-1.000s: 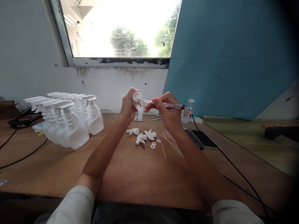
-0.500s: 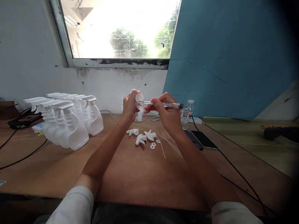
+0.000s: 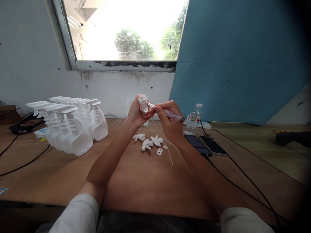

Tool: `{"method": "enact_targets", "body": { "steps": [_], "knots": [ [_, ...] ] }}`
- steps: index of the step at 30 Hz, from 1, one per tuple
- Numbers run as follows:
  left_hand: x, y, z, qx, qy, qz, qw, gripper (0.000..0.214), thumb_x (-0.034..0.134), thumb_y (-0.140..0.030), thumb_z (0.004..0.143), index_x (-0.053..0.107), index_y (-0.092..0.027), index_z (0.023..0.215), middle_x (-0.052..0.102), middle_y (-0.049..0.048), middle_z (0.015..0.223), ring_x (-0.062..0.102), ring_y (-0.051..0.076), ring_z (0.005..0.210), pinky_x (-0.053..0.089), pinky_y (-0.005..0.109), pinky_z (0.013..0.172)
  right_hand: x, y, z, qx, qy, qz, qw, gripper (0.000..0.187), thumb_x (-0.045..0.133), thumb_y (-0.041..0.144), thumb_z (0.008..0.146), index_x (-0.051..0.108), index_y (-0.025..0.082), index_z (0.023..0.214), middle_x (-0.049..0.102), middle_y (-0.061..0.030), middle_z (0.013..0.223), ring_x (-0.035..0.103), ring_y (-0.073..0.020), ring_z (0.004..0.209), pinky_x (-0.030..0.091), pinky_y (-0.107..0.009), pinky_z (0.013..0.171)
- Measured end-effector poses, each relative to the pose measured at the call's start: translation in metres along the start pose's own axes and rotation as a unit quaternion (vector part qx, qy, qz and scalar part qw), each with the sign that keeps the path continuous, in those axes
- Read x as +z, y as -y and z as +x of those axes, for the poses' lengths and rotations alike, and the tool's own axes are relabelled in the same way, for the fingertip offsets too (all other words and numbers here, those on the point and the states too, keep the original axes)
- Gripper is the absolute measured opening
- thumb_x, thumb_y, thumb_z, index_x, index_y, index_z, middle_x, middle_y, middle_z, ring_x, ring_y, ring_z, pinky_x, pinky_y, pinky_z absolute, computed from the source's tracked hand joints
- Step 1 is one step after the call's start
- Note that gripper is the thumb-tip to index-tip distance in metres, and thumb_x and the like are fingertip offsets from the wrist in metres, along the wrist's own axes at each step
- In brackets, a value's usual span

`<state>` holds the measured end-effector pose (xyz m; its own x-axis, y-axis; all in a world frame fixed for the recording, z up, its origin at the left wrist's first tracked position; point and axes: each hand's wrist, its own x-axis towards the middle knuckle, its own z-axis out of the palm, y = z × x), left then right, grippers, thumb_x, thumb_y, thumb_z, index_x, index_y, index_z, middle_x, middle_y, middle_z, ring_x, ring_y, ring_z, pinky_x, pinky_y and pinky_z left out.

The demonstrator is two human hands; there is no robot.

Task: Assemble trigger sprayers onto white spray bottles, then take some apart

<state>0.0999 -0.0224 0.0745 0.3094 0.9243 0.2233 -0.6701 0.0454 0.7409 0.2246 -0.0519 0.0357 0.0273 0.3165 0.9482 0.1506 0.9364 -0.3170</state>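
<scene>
My left hand (image 3: 135,113) is raised above the wooden table (image 3: 136,181) and closed around a white spray trigger head (image 3: 143,103), its round cap opening turned toward me. My right hand (image 3: 168,120) pinches a clear pen-like tool (image 3: 167,113) and its tip reaches into the cap opening. Below the hands lie several loose white trigger heads (image 3: 148,141), small white washers (image 3: 159,151) and thin white dip tubes (image 3: 170,152) on the table.
A cluster of white spray bottles (image 3: 73,126) stands at the left. A water bottle (image 3: 193,121), two phones (image 3: 205,144) and black cables (image 3: 243,187) lie to the right. A window and blue sheet are behind.
The pen-like tool has tilted, its far end dropping lower, and both hands have shifted slightly. The trigger head has turned a little in my left hand.
</scene>
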Motion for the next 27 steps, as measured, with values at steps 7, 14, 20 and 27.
{"method": "enact_targets", "body": {
  "steps": [7,14,20,27],
  "knots": [
    [-0.0037,0.0000,0.0016,-0.033,0.020,-0.011,0.999,0.039,0.039,-0.032,0.089,0.042,-0.017,0.053,0.042,0.0005,0.042,0.034,0.006,0.030,0.022,0.017,0.030,0.0001,-0.0051,-0.0029,-0.009,0.003,-0.014,1.000,0.012,0.060,0.037,0.092,0.064,0.025,0.091,0.071,0.0004,0.085,0.067,-0.0140,0.077,0.054,-0.030,0.072],
    [-0.0042,-0.0012,0.0019,-0.023,0.000,-0.002,1.000,0.038,0.040,-0.033,0.088,0.046,-0.016,0.055,0.040,-0.0012,0.040,0.034,0.006,0.029,0.020,0.015,0.029,-0.0043,-0.0079,-0.0009,-0.030,0.002,-0.038,0.999,0.009,0.062,0.033,0.091,0.065,0.025,0.091,0.070,0.0015,0.081,0.065,-0.0133,0.072,0.051,-0.028,0.066],
    [-0.0095,0.0014,0.0053,-0.018,0.045,0.032,0.998,0.037,0.045,-0.037,0.087,0.046,-0.016,0.056,0.041,-0.0011,0.038,0.033,0.006,0.028,0.020,0.016,0.030,-0.0051,-0.0104,-0.0001,-0.032,-0.004,-0.008,0.999,0.009,0.061,0.033,0.092,0.064,0.025,0.093,0.071,0.0019,0.083,0.068,-0.0127,0.077,0.053,-0.028,0.069],
    [-0.0077,0.0019,0.0034,-0.010,0.068,0.074,0.995,0.038,0.045,-0.038,0.087,0.042,-0.018,0.056,0.047,0.0019,0.041,0.042,0.008,0.032,0.023,0.017,0.032,-0.0046,-0.0083,0.0022,0.018,0.034,0.088,0.995,0.018,0.060,0.040,0.092,0.058,0.023,0.088,0.069,0.0021,0.077,0.068,-0.0133,0.072,0.056,-0.032,0.072]
  ]
}}
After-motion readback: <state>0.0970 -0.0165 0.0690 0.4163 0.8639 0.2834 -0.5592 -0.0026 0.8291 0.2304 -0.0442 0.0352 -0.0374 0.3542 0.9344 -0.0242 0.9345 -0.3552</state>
